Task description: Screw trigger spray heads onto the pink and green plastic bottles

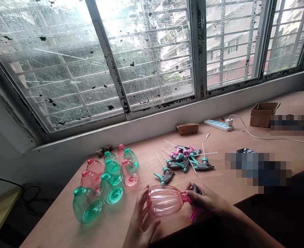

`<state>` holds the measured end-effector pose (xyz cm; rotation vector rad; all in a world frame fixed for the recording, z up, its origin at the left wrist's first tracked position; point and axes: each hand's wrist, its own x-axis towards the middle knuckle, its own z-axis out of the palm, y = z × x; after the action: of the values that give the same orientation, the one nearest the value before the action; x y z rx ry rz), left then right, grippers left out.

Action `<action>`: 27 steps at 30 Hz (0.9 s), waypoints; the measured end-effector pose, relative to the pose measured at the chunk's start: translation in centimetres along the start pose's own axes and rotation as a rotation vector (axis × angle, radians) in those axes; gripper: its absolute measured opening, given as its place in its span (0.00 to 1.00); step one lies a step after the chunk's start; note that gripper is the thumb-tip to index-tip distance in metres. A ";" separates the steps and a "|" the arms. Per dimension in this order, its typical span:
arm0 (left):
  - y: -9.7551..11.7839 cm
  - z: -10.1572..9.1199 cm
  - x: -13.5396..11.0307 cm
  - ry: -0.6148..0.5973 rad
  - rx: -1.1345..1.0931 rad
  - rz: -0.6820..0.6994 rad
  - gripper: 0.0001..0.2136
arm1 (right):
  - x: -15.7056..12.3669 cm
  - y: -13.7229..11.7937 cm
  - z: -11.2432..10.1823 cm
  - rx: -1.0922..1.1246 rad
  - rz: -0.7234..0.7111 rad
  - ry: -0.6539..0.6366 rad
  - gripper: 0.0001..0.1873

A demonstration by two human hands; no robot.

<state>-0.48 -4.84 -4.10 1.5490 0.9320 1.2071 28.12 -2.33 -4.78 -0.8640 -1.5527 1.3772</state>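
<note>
The pink bottle [164, 202] is held sideways over the table [131, 155]: the left hand [140, 220] curls its fingers round the base, the right hand [207, 199] clamps the sprayer [195, 215] at the neck. Other bottles [112, 190] stand left of it, loose sprayers [185, 164] beyond.

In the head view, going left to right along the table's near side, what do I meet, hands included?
Frontmost green bottle → left hand → pink bottle, held on its side → right hand.

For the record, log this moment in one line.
left hand: translucent pink plastic bottle, base end; right hand: pink-and-grey plastic trigger sprayer, at neck; bottle: sideways
</note>
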 end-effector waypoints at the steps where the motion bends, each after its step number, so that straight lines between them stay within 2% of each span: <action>1: 0.1 0.0 0.0 -0.019 0.008 -0.002 0.32 | 0.0 0.0 0.0 -0.002 0.001 -0.001 0.23; 6: 0.7 -0.2 0.2 -0.134 0.071 -0.041 0.38 | 0.1 0.1 0.0 0.003 0.000 -0.001 0.23; 11: 0.7 -0.3 0.5 -0.035 0.248 0.002 0.33 | 0.1 0.4 0.0 0.025 -0.001 -0.006 0.22; 13: 0.6 -0.2 0.7 -0.031 0.268 0.014 0.33 | 0.1 0.5 0.0 0.020 -0.003 -0.005 0.22; 19: 0.8 -0.1 0.8 -0.016 0.203 -0.023 0.29 | 0.2 0.5 -0.1 0.027 0.007 0.012 0.23; 24: 1.0 0.2 0.5 0.007 0.254 0.012 0.28 | 0.2 0.4 -0.1 0.011 0.003 0.034 0.23; 27: 1.1 0.5 0.1 0.046 0.187 0.011 0.27 | 0.2 0.5 -0.1 0.017 0.001 0.019 0.23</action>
<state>0.06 -5.12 -3.03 1.6807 1.0941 1.1951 28.11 -2.03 -5.21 -0.8660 -1.5244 1.3772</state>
